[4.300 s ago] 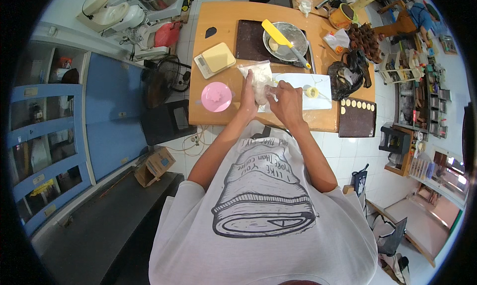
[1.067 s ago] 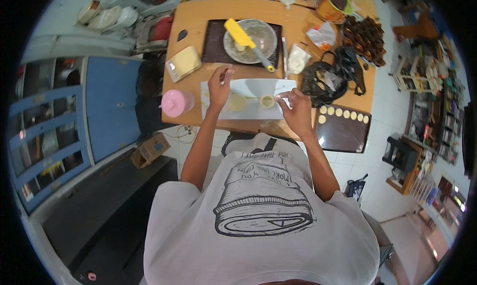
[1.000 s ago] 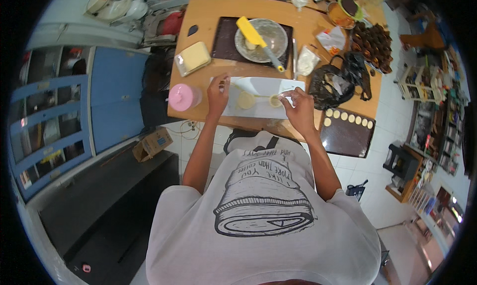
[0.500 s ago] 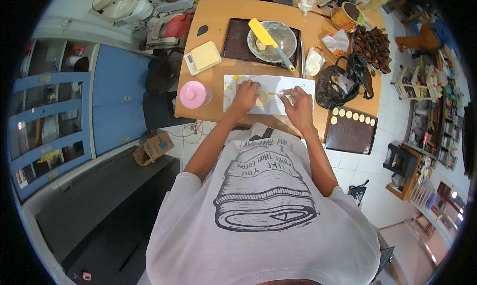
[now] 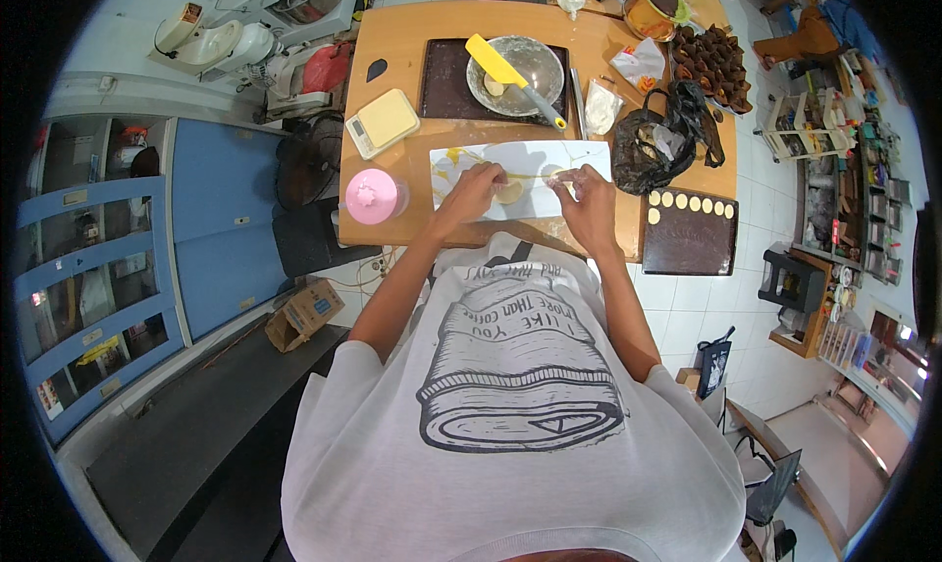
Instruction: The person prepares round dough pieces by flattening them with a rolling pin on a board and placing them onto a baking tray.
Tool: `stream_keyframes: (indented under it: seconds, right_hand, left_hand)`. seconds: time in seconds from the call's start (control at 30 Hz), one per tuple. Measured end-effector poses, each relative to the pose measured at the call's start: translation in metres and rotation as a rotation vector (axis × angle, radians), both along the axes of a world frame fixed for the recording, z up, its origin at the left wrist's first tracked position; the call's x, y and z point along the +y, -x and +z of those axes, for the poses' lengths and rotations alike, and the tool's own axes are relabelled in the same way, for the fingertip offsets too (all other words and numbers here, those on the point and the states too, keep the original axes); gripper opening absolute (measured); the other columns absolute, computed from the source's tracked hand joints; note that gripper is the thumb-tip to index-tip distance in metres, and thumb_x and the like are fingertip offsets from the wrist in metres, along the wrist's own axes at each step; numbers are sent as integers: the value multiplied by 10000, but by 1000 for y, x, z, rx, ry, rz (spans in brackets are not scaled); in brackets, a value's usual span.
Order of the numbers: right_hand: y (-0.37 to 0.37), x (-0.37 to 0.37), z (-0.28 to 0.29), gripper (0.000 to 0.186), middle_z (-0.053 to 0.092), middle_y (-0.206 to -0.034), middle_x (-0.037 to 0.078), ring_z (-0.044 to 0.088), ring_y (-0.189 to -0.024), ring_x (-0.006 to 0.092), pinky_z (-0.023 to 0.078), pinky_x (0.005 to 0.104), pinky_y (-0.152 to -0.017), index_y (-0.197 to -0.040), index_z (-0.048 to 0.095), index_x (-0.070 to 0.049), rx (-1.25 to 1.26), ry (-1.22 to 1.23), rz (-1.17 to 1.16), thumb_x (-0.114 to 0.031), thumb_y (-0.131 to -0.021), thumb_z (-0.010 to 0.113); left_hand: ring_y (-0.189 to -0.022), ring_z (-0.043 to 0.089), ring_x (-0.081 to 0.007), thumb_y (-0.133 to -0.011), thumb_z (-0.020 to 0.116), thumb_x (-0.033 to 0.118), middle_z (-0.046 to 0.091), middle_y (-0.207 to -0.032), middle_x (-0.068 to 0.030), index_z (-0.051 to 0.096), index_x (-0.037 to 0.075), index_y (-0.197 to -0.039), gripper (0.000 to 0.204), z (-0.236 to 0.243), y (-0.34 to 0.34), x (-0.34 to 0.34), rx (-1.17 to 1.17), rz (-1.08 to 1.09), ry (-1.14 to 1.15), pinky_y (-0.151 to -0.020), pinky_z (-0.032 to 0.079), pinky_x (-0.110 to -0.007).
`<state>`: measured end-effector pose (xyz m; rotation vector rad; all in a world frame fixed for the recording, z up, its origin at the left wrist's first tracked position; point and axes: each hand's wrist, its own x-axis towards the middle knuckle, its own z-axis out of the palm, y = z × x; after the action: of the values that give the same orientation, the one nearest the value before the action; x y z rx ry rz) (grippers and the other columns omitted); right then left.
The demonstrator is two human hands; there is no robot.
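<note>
A pale flattened piece of dough [image 5: 509,191] lies on a white board with a yellow and grey pattern [image 5: 535,207] at the table's near edge. My left hand [image 5: 471,194] is at the dough's left side, its fingers drawn in and the fingertips on the dough's edge. To the right, over the same board, my right hand [image 5: 589,199] has thumb and fingers pinched together. Something small and pale shows at those fingertips, too small to name. On the dark baking tray [image 5: 690,248] at the right lie several small round dough discs [image 5: 695,204].
Beyond the board, a metal bowl [image 5: 545,64] with a yellow spatula [image 5: 498,62] across it stands on another dark tray [image 5: 444,89]. A scale [image 5: 385,123] and a pink-lidded container [image 5: 373,195] are at left. A black plastic bag [image 5: 643,160] and brown paper cups [image 5: 714,67] sit at right.
The view has shifted slightly. My left hand has drawn its fingers in at the dough's edge. My right hand stays pinched at the board's right part.
</note>
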<state>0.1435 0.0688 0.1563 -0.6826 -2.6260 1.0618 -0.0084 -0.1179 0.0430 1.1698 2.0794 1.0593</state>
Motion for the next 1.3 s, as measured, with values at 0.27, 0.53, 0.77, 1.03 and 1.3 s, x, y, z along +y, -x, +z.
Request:
stream_keyframes:
  seconds: [0.27, 0.53, 0.77, 1.03, 1.3]
  right_hand:
    - [15, -2, 14, 129, 605, -744, 126, 570, -629, 281, 413, 420, -624, -894, 773, -47, 55, -57, 73, -171, -863, 760]
    - [40, -16, 44, 87, 664, -852, 88, 612, -776, 272, 354, 421, -769, -902, 790, -121, 27, -35, 224, -174, -850, 746]
    - [45, -19, 57, 87, 649, -819, 71, 595, -746, 265, 348, 412, -778, -888, 794, -132, -6, -20, 320, -189, -826, 776]
    - [34, -7, 61, 89, 655, -823, 79, 597, -700, 269, 347, 414, -780, -878, 787, -116, -23, -112, 332, -194, -836, 780]
    - [45, -14, 66, 87, 609, -708, 118, 532, -556, 219, 418, 354, -562, -895, 771, -44, 175, -232, 325, -84, -819, 777]
  left_hand:
    - [-1043, 570, -341, -885, 603, -11, 615, -1022, -140, 646, 29, -1104, 227, 32, -37, -32, 109, 147, -128, -915, 471, -431]
    - [-1007, 625, -370, -833, 584, -100, 632, -1075, -152, 679, 43, -1090, 309, 57, -45, -77, 184, 362, -209, -827, 522, -425]
    - [-1027, 646, -373, -933, 537, -56, 642, -1081, -178, 663, 6, -1086, 208, 77, -47, -99, 92, 628, -254, -839, 520, -412]
    - [-959, 639, -253, -1009, 522, 22, 633, -1062, -121, 639, 0, -1103, 152, 73, -36, -95, -65, 698, -307, -868, 525, -391]
    - [-1190, 573, -264, -1050, 463, 213, 596, -1124, -70, 576, 85, -1224, 243, 38, -10, -96, -1198, 626, -1233, -1037, 463, -495]
